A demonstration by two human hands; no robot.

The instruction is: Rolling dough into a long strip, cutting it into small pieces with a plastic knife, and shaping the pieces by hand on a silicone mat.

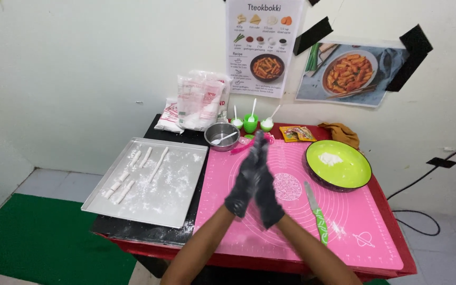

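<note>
Both hands, in black gloves, are pressing flat against each other, palm to palm, above the middle of the pink mat (344,211). The left hand (245,179) and the right hand (266,190) are crossing slightly at the wrists, with the fingers stretched out straight and pointing to the far side, not curled. Whether anything is lying squeezed between the palms I cannot tell; nothing is showing at their edges.

Just right of the hands, a round floured patch (287,186) is sitting on the mat, and near it, farther right, a knife (316,212) with a green handle is lying with its blade pointing far. A green bowl (344,171) holding a little white flour is standing at the far right of the mat.

To the left of the mat, a metal tray (180,203) is carrying several white dough sticks (133,174) dusted with flour. On the far side, a small steel bowl (221,136) with a spoon is standing beside three little green cups (250,124), and bags of flour (201,100) are leaning against the wall.
</note>
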